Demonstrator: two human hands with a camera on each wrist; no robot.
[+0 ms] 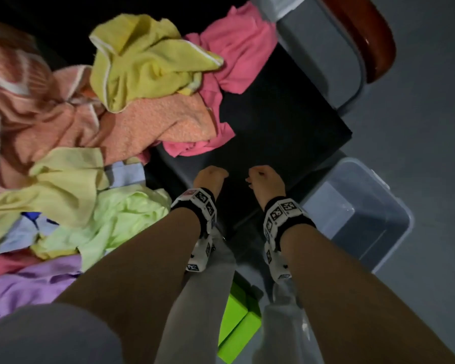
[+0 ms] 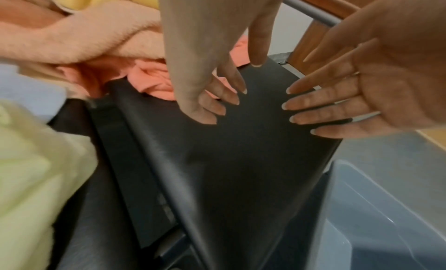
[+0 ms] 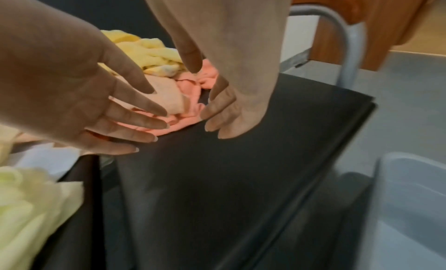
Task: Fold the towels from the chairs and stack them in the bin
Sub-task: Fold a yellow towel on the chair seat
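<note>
Grip-wise nothing is being held right now. The left hand (image 1: pixel 211 177) and right hand (image 1: pixel 264 178) hover side by side over the bare black chair seat (image 1: pixel 286 114), fingers loose and spread, pointing down at it. From the wrist views you can see palms and straight-ish fingers with no cloth pinched in either.

All the towels are still in a crumpled heap on the left. A yellow towel (image 1: pixel 147 59) sits on top, a pink towel (image 1: pixel 237 48) spills toward the middle of the seat, and an orange towel (image 1: pixel 168 119) lies under them, with more pale green and purple ones nearer the camera. The clear bin (image 1: pixel 373 206) sits on the floor just off the right edge of the seat, and I can't see anything folded in it.

So I'd say this is the pick-the-next-towel step, basically near the start. The next move probably calls for the left hand to reach over to the pink edge nearest it, drag one towel free of the pile without pulling the others along, and spread it flat on the open seat for folding.
</note>
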